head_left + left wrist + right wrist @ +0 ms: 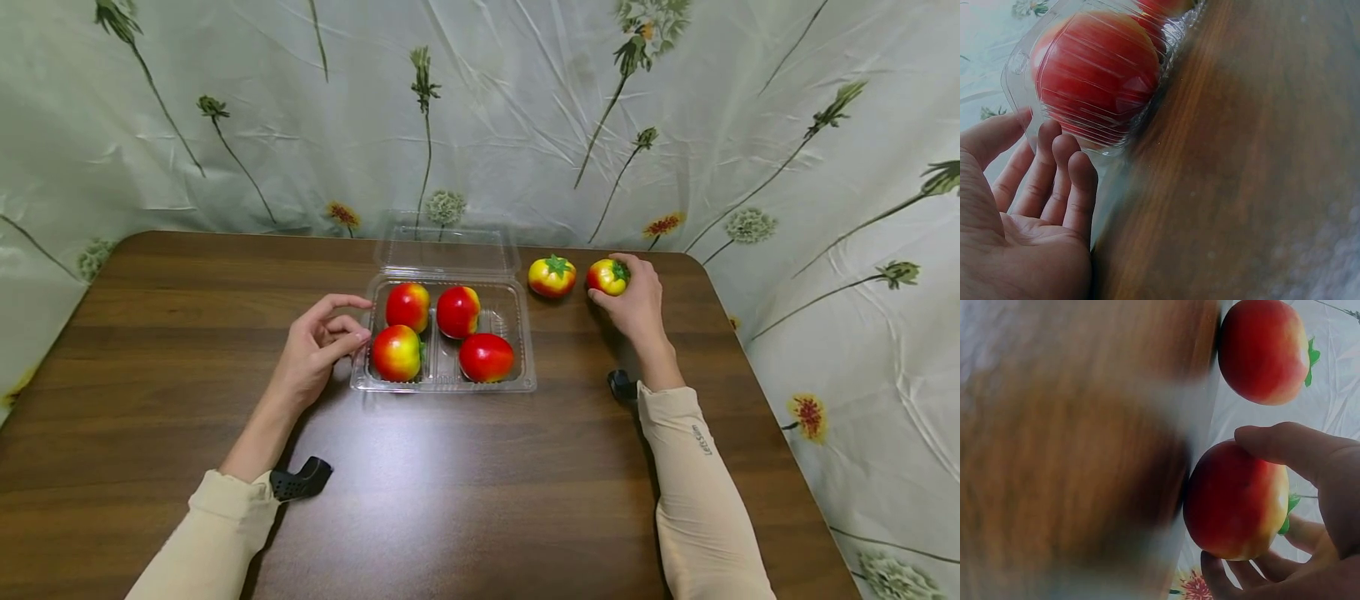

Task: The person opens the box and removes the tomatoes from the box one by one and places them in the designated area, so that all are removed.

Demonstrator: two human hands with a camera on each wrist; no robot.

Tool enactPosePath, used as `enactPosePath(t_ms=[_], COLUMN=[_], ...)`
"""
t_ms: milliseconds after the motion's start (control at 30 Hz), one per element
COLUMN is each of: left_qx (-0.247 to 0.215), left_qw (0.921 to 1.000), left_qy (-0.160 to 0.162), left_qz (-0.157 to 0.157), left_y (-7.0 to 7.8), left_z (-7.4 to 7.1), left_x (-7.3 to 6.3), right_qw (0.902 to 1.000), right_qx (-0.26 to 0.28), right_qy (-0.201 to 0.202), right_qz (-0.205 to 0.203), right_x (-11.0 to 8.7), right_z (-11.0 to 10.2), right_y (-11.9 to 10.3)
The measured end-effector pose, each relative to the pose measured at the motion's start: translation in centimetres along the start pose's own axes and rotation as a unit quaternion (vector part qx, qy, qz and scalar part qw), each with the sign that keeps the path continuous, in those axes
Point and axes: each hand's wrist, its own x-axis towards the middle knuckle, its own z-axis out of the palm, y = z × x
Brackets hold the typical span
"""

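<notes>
Right of the box (450, 387), the right hand (639, 302) grips the farther fruit (603, 278), likely light and slick, best held by its sides; the left hand (313, 343) loosely touches the box.

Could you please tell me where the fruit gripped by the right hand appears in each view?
Head: the gripped fruit is right of centre, slightly above mid-height, in the right hand.
Left wrist: it is not in this picture.
Right wrist: the gripped fruit is right of and below centre.
Shared landmark: the brown wooden table, visible in all three views.
</notes>
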Motion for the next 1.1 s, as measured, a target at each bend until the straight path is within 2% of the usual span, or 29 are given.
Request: enactPosePath(t_ms=[333,733,933,1100], left_qx=[0.011,0.009,0.008,0.010], left_qw=[0.9999,0.9999,1.0000,0.9999], left_qy=[0.001,0.002,0.001,0.001], left_qz=[-0.002,-0.004,-0.003,0.000], left_y=[0.0,0.1,0.1,0.1], left_z=[0.0,-0.1,0.0,0.0], left_x=[0.0,-0.1,-0.1,-0.1], right_qw=[1.0000,0.9966,0.9938,0.9899], right_qx=[-0.003,0.021,0.032,0.040], right_qy=[-0.005,0.068,0.086,0.093], right_qz=[0.001,-0.042,-0.063,-0.099], right_x=[-0.2,-0.3,-0.3,-0.3], right_z=[0.1,0.2,0.2,0.1], right_y=[0.1,-0.6,-1.0,-1.6])
